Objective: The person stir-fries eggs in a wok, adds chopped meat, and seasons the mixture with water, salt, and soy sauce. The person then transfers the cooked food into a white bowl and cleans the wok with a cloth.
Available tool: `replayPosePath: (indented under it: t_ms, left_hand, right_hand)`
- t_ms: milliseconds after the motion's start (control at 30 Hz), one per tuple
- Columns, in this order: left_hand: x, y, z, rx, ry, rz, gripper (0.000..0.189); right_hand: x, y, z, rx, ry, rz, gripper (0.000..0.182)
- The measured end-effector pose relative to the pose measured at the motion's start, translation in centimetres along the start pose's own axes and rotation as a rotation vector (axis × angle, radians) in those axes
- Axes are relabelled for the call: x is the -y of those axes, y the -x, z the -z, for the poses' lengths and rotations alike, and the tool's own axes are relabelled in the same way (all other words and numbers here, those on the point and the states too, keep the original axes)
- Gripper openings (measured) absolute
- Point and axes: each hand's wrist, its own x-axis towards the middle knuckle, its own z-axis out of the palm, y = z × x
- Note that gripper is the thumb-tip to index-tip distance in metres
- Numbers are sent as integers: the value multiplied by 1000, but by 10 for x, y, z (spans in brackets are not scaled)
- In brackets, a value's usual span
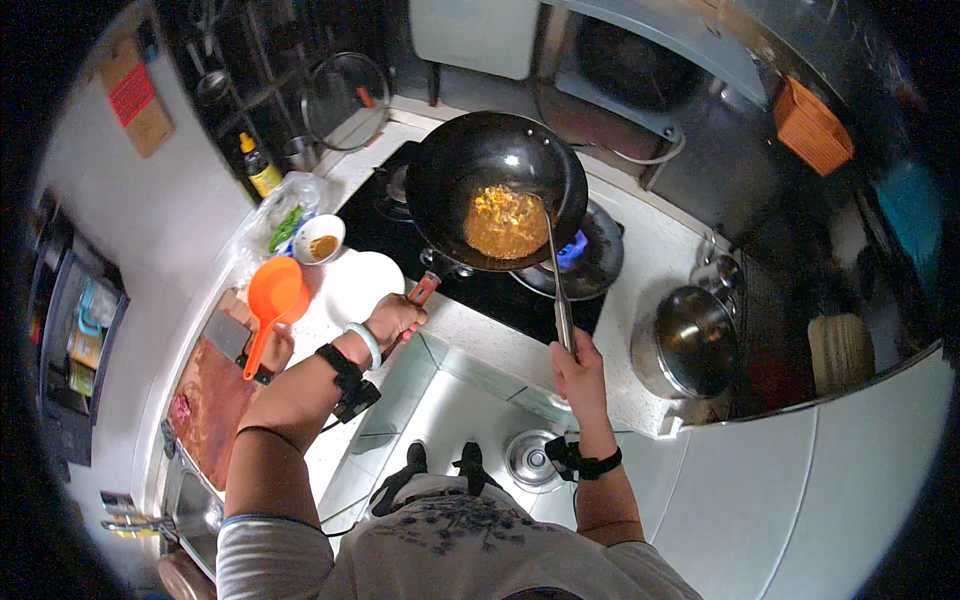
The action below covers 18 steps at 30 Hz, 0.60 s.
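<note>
My left hand grips the reddish handle of a black wok. The wok is tilted and seems held above the gas hob, left of the lit burner's blue flame. Inside it lies a brown, saucy food with yellow bits. In my right hand is a long metal ladle or spatula. Its lower end dips into the wok beside the food, and its head is partly hidden there.
Left on the counter are a white plate, a bowl of brown paste, an orange plastic ladle, and a cleaver on a cutting board. A steel pot stands right. A metal lid or basin rests on the floor.
</note>
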Motion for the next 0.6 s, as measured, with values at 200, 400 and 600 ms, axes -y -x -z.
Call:
replayPosePath:
  t_ms: [200,400,600]
  left_hand:
    - [25,21,92,-220,-257,-43,16]
    - [50,51,170,-373,-403,-44,17]
    - [65,75,215,-426,-512,-10,21]
  right_hand:
    - [16,-37,-81,146,57,127,24]
    - [27,-56,-170,208,331,122,28]
    - [36,-62,-244,256,404,374,18]
